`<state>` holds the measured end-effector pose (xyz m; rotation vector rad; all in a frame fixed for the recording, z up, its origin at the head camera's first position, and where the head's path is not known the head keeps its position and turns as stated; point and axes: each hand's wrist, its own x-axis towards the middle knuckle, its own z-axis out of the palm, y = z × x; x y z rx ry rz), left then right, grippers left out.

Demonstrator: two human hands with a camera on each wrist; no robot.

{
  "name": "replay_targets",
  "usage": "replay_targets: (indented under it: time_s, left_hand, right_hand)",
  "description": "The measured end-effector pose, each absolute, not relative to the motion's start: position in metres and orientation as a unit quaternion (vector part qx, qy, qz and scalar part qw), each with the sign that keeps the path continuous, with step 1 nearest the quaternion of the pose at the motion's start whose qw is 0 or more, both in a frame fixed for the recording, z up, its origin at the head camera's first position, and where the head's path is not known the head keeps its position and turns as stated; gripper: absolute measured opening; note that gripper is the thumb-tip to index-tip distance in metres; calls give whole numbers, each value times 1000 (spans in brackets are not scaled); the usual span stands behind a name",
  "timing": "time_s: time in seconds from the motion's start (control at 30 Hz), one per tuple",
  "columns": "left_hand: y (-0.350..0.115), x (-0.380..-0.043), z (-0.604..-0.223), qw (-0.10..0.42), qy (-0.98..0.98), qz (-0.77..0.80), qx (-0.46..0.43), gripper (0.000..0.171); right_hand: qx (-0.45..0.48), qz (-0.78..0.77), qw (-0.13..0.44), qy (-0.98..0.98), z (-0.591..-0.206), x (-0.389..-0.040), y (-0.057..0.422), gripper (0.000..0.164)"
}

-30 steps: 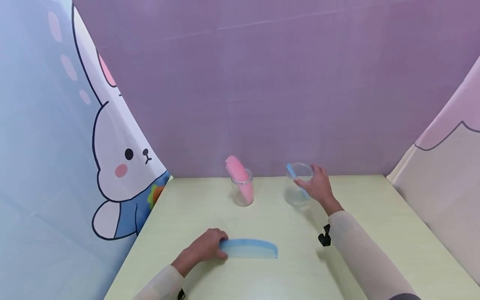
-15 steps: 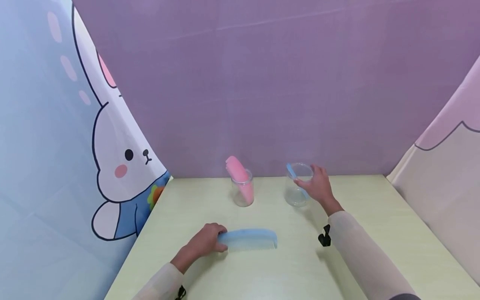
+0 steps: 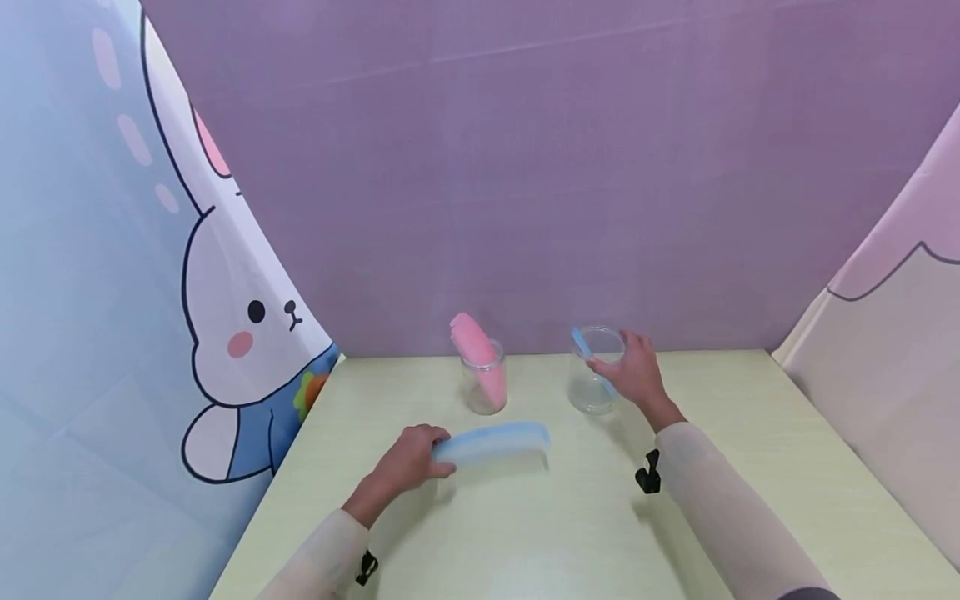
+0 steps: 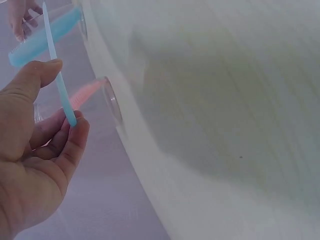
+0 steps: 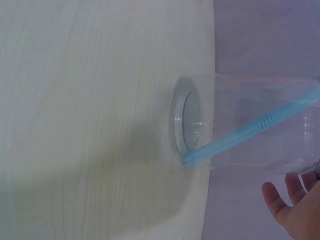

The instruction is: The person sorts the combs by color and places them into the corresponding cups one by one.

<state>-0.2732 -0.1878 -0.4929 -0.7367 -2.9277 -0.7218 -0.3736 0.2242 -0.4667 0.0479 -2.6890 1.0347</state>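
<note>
My left hand pinches a light blue comb by its left end, between thumb and fingers. The comb is lifted over the table with its teeth downward; the left wrist view shows it edge-on. My right hand grips a wide clear jar near its rim, thumb in front and fingers at the far side. The jar stands upright on the table. Inside it leans another blue comb, its top reaching the rim.
Left of the gripped jar stands a narrower clear jar with a pink comb leaning out of it. Behind both jars, a purple cloth rises at the back edge of the pale table. A rabbit-print cloth borders the left side.
My left hand has lifted the comb off the table and moved it forward toward the jars. The right hand and both jars have stayed in place.
</note>
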Motion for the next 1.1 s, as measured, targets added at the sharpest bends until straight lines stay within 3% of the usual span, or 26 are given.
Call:
replay_targets:
  time_s: [0.63,1.1]
  left_hand:
    - [-171,-290,-473,86,-948,-245,-185,41]
    - [-154,-300,-460,95,-945,-258,-175,42]
  right_hand:
    - [14,355,128,-926,-464,-372,224,99]
    - [17,357,130,-925,-466,-374,224,99]
